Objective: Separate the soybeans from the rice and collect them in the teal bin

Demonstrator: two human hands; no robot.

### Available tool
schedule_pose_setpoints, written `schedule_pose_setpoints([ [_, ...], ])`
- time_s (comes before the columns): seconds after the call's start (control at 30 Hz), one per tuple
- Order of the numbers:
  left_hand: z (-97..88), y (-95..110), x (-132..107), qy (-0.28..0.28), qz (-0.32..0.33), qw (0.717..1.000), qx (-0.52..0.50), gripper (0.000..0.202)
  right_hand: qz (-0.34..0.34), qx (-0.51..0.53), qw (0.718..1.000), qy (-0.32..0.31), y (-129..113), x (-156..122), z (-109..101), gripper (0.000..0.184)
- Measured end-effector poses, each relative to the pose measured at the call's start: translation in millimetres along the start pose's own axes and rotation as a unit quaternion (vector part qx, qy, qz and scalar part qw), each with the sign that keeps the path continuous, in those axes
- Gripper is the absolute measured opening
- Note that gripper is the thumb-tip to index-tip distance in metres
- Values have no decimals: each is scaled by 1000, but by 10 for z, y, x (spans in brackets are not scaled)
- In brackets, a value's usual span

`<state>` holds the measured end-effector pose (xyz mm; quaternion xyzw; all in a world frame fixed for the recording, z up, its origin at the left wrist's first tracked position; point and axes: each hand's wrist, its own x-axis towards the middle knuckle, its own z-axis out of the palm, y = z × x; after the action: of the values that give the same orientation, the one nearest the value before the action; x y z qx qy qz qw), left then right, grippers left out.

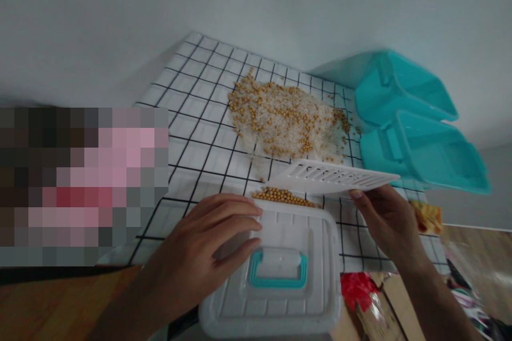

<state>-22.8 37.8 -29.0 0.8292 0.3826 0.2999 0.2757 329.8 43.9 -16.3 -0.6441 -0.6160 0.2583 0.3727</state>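
A white box lid point(280, 282) with a teal handle point(278, 269) lies near me on a white cloth with black grid lines point(200, 133). My left hand point(200, 256) rests flat on the lid, fingers spread. My right hand point(384, 218) pinches the near edge of a white slotted tray point(332, 177), held tilted above the cloth. Yellow beans point(282, 196) lie just beyond the lid, under the tray. Farther back is a heap of rice mixed with beans point(284, 120).
Two teal plastic bins point(404, 90) point(432, 154) stand at the right edge of the cloth. A wooden surface point(52, 303) shows at lower left, and red packaging point(356, 287) at lower right. A pale wall rises behind.
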Motion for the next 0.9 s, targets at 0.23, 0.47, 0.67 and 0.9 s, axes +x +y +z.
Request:
schedule_pose_setpoints([
  [0.23, -1, 19, 9, -2, -4, 1000, -6, 31, 0, -7, 1000, -8, 8, 36, -35, 27],
  [0.47, -3, 1, 5, -6, -8, 1000, -7, 29, -16, -8, 1000, 0, 16, 68, -47, 24],
  [0.67, -2, 8, -1, -7, -8, 1000, -6, 28, -42, -32, 999, 5, -128, 114, -63, 20],
  [0.9, 3, 10, 6, -3, -7, 1000, -8, 27, -88, -148, 985, 19, -355, 261, -162, 18],
])
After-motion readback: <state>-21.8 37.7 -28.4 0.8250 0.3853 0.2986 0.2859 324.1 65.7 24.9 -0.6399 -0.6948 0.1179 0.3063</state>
